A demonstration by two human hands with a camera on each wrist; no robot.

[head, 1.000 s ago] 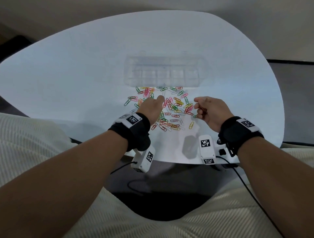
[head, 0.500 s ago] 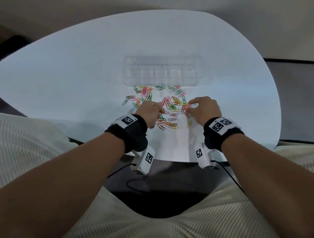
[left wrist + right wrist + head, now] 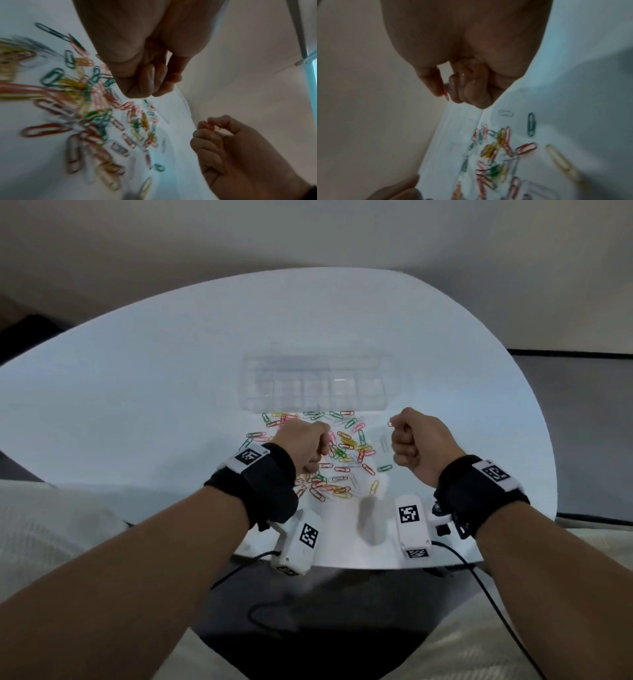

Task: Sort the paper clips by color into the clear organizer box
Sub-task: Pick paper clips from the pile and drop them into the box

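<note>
one red clip (image 3: 390,423) pinched by right hand (image 3: 419,445)

Mixed-colour paper clips (image 3: 337,455) lie scattered just before the clear organizer box (image 3: 317,386).

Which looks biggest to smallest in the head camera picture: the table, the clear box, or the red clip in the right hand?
1. Table
2. Clear organizer box
3. Red paper clip, just a speck pinched by the right hand
</note>
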